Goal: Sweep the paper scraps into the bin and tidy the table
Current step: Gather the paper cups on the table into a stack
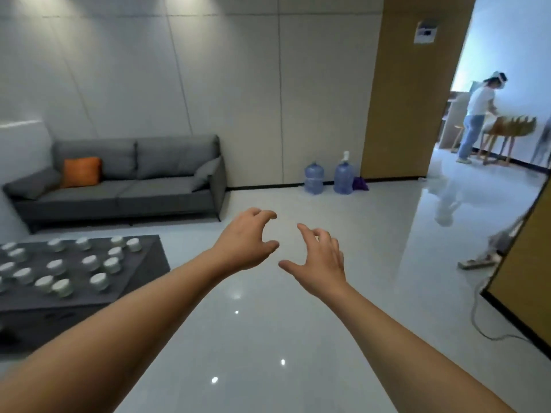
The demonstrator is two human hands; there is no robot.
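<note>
Both my arms reach forward over a glossy pale floor. My left hand (246, 241) is empty, its fingers curled and spread apart. My right hand (320, 259) hangs just to its right, also empty with fingers apart. A low dark grey table (149, 263) stands at the left, carrying several small white round containers (111, 265). No paper scraps and no bin show in the head view.
A grey sofa (125, 180) with an orange cushion (81, 172) lines the back wall. Two blue water jugs (329, 177) stand by a tan wall panel (411, 84). A floor-cleaning tool (480, 260) and its cable (489, 326) lie at the right. A person (474, 117) works in the far room.
</note>
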